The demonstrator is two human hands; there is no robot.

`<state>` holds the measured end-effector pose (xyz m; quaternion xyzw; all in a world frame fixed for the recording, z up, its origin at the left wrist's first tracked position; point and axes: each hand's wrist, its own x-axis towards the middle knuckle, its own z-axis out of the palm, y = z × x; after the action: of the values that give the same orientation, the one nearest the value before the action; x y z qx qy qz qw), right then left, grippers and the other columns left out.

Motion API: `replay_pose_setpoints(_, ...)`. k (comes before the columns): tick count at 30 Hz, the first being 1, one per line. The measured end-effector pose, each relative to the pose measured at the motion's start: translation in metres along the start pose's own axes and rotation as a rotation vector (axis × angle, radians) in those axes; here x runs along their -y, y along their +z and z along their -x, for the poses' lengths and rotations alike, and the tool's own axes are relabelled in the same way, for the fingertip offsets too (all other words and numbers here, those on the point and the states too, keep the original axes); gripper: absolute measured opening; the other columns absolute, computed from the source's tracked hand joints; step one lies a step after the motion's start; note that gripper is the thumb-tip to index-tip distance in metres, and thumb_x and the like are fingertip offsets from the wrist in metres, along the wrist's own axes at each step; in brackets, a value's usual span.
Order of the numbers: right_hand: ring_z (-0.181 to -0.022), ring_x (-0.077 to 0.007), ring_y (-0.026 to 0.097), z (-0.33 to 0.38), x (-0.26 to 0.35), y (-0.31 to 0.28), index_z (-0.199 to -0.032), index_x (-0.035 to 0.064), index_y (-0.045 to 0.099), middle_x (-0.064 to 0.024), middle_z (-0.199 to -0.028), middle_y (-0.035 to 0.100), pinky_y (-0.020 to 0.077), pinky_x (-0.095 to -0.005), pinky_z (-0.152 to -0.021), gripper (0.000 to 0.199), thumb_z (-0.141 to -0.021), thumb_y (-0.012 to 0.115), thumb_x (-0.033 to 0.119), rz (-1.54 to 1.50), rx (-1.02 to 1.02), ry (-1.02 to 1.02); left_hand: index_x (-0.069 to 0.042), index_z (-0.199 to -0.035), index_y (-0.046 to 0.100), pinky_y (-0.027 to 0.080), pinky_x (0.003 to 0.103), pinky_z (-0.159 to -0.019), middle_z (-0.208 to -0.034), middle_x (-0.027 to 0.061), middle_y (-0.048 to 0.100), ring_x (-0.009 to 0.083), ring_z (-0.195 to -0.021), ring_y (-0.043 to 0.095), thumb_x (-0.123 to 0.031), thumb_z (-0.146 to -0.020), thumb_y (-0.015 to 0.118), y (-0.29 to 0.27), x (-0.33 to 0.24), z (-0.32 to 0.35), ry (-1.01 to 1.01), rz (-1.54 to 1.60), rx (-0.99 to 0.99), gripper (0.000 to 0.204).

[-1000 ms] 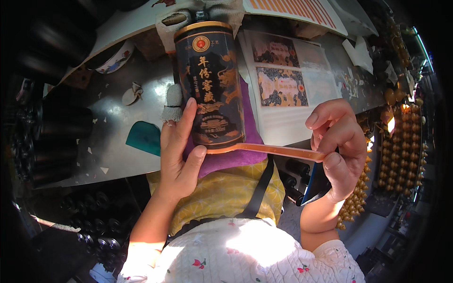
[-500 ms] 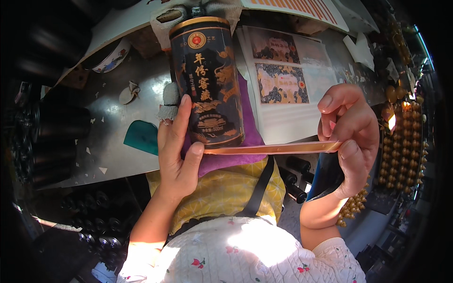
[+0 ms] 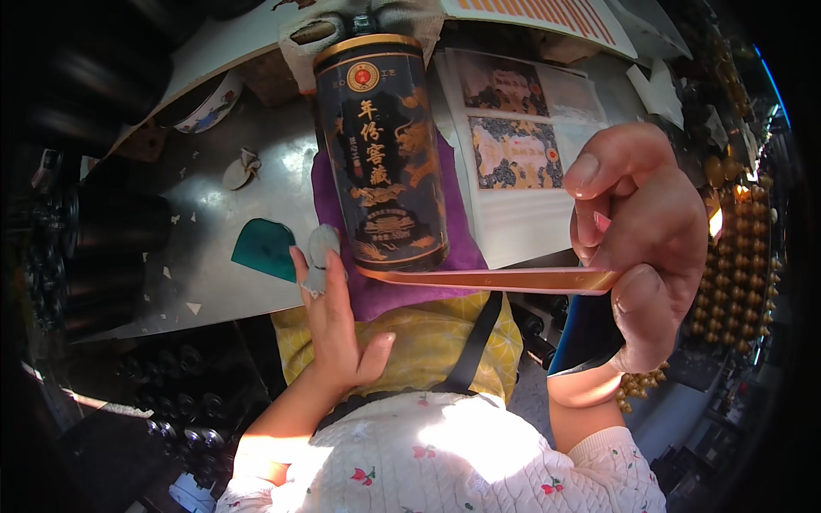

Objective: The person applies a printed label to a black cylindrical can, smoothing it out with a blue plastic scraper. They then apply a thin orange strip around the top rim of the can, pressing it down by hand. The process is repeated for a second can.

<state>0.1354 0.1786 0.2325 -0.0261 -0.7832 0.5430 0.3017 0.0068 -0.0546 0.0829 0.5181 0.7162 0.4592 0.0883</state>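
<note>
A black cylindrical bottle (image 3: 385, 162) with gold lettering and dragon decoration lies on a purple cloth (image 3: 466, 227), its gold-rimmed neck end pointing away from me. My right hand (image 3: 650, 231) pinches one end of a thin gold strip (image 3: 496, 280) between thumb and fingers. The strip stretches left, and its far end meets the bottle's near bottom edge. My left hand (image 3: 338, 333) is open just left of that edge, fingers extended, apart from the bottle. Grey cloth covers (image 3: 323, 248) wrap a finger of it.
A dark green scraper blade (image 3: 263, 248) rests on the metal table (image 3: 205, 265) at left, near a small pale cloth bundle (image 3: 241, 169). Printed decal sheets (image 3: 513, 154) lie to the right. A sheet with orange strips (image 3: 547, 19) is at the back. Gold beaded pieces (image 3: 735, 274) stand far right.
My left hand has come off the bottle and strip, moving down and opening. My right hand has shifted slightly right and closer, still holding the strip.
</note>
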Motion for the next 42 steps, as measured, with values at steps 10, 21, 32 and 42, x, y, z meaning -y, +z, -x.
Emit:
replay_pose_setpoints(10,-0.084,-0.0099,0.047,-0.005,0.001,-0.021,-0.089,0.0082,0.06,-0.0166,-0.122,0.049,0.0415,-0.0184,-0.069,0.023,-0.09,0.066,0.03,0.093,0.253,-0.113,0.01,-0.152,0.022,0.002,0.075,-0.112,-0.151,0.0341,0.031,0.0488,-0.143,0.028,-0.054,-0.088,0.063,0.009,0.001,0.012,0.086,-0.191,0.051,0.1)
replay_pose_setpoints(21,-0.094,-0.0195,0.055,0.032,0.003,0.005,-0.079,0.0023,0.058,-0.0179,-0.11,0.056,0.0435,-0.0292,-0.083,0.016,-0.078,0.065,0.017,0.013,-0.307,0.151,0.015,-0.152,0.013,0.007,0.063,-0.116,-0.155,0.039,0.018,0.0612,-0.145,0.004,-0.046,-0.086,0.065,0.007,-0.004,0.01,0.088,-0.228,0.096,0.104)
replay_pose_setpoints(32,-0.094,-0.0182,0.052,0.031,-0.002,-0.003,-0.082,0.003,0.058,-0.0176,-0.113,0.055,0.0423,-0.03,-0.086,0.025,-0.085,0.069,0.025,0.032,-0.286,0.113,-0.003,-0.155,0.026,0.005,0.078,-0.11,-0.146,0.0321,0.035,0.0506,-0.14,0.03,-0.05,-0.08,0.074,0.013,-0.006,0.005,0.139,-0.234,-0.01,0.101)
replay_pose_setpoints(42,-0.089,-0.0157,0.052,0.038,0.001,-0.003,-0.08,0.003,0.057,-0.0174,-0.113,0.055,0.0427,-0.0263,-0.079,0.017,-0.082,0.064,0.018,0.059,-0.331,0.122,0.007,-0.154,0.017,0.002,0.073,-0.113,-0.153,0.0343,0.025,0.0579,-0.143,0.017,-0.042,-0.082,0.072,0.01,-0.007,0.002,0.177,-0.283,0.05,0.103)
